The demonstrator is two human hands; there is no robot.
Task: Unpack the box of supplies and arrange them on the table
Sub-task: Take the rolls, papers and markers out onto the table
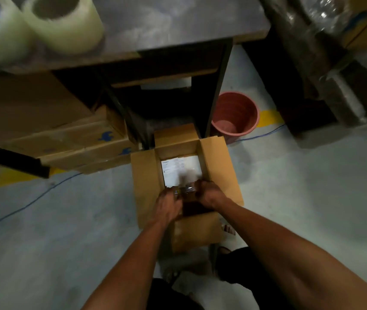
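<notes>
Item (184, 190) between hands blurred (fingers hidden).

No legible text; print on white sheet (181, 170) blurred.

Bucket: a round pink plastic bucket (236, 115) stands on the floor.
Wire: a thin blue wire (21, 209) lies across the grey concrete floor (312, 198).
Stacked boxes: flat brown cardboard boxes with blue marks (70, 139) are piled up.
Line: a yellow painted line (269, 117) runs just beside the bucket.
</notes>
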